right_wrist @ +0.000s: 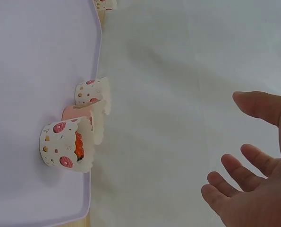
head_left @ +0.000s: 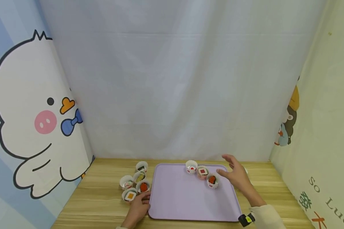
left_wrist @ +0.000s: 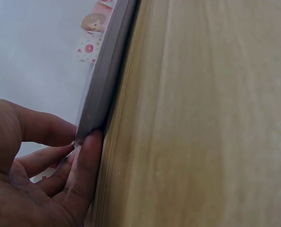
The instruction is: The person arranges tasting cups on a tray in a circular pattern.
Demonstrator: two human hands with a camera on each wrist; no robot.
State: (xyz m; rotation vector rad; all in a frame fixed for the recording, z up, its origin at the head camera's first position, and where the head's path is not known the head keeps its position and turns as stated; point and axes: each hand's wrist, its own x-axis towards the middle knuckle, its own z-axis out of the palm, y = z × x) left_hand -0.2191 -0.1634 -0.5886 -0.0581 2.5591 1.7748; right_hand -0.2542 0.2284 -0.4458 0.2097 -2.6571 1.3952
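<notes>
A lilac rectangular tray [head_left: 183, 200] lies flat on the wooden table. My left hand [head_left: 139, 205] pinches its left edge; in the left wrist view, the fingers [left_wrist: 50, 130] lie on both sides of the rim. Three paper cups stand in a slanting row at the tray's back right: a white cup [head_left: 191, 168], a pinkish cup [head_left: 202, 172] with a red-centred white piece, and a white cup [head_left: 212, 181] with an orange-red topped piece, perhaps toy sushi. Just right of this last cup, my right hand [head_left: 237, 175] hovers with fingers spread and nothing held.
Several more paper cups stand left of the tray, among them one with a yellow-centred piece [head_left: 130, 195] and one with a red piece [head_left: 143, 187]. A small white thing [head_left: 246, 170] shows partly behind the right hand. Grey-white cloth [head_left: 175, 95] hangs behind the table.
</notes>
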